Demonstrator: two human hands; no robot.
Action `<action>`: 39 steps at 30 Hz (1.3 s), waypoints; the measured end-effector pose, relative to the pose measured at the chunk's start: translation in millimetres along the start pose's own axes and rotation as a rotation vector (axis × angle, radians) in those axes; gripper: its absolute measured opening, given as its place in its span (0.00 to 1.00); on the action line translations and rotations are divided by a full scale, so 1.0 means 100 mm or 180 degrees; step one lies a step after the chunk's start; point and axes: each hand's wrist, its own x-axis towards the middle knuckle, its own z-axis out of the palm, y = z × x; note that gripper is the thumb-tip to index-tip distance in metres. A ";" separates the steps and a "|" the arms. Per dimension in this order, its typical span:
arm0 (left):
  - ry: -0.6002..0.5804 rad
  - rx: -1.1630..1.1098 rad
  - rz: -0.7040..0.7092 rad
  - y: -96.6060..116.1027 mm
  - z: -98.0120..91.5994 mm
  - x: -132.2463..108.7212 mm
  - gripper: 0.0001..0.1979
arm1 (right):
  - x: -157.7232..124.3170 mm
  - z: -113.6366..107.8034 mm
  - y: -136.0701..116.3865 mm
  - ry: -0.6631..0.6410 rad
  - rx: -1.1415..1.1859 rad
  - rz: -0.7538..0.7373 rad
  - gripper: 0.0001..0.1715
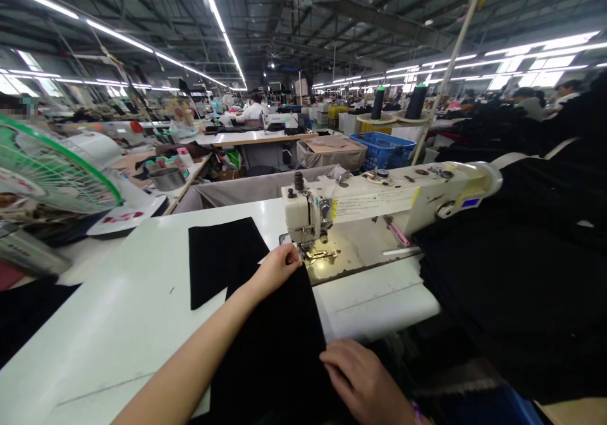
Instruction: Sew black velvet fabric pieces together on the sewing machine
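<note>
Take the clock as centred on the foot (307, 246) at the lower end of the machine (370, 200), with twelve straight ahead of the wearer. The black cloth (282, 336) lies on the near side of it, spreading over the table (128, 305) from the foot down through six and seven o'clock. Its long axis runs roughly from twelve toward six, and its straight right edge slants from the foot out to between five and six. The left hand (279, 265) is by far the nearer of the two, just beside the foot at about eight o'clock, its thumb and fingers closed in a pinch on the cloth's far corner; whether that corner is already under the foot is hidden. The right hand (363, 377) is well apart from the foot, at about five o'clock, its curled fingertips holding the right edge lower down. Between the hands that edge looks nearly straight, so its line to the foot appears to be the relation that matters. At nine o'clock lies a black panel (213, 254), partly behind the left forearm; whether it joins the cloth cannot be told. The metal guide (322, 254) is at about three, close to the foot.
</note>
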 end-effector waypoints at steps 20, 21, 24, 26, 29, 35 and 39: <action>0.0039 0.0146 -0.0327 -0.22 0.04 0.31 0.04 | 0.24 -0.08 0.09 -0.0071 -0.0344 -0.0075 0.15; 0.0052 0.0166 -0.0315 -0.22 0.04 0.32 0.04 | 0.25 -0.09 0.09 -0.0073 -0.0339 -0.0076 0.15; 0.0120 0.0271 -0.0306 -0.16 0.01 0.32 0.04 | 0.24 -0.10 0.09 -0.0108 -0.0363 -0.0062 0.14; 0.0312 0.0424 -0.0321 -0.04 -0.01 0.22 0.04 | 0.24 -0.11 0.09 -0.0150 -0.0398 -0.0063 0.15; 0.0548 0.0632 -0.0144 0.23 0.02 -0.20 0.04 | 0.24 -0.16 0.07 -0.0226 -0.0395 -0.0075 0.17; -0.0444 0.0784 0.1689 0.43 0.17 -1.20 0.14 | 0.32 -0.21 0.10 -0.0360 -0.0259 -0.0039 0.20; -0.0425 0.1429 0.2162 0.21 0.14 -1.21 0.23 | 0.46 -0.16 0.20 -0.0430 -0.0256 0.0084 0.20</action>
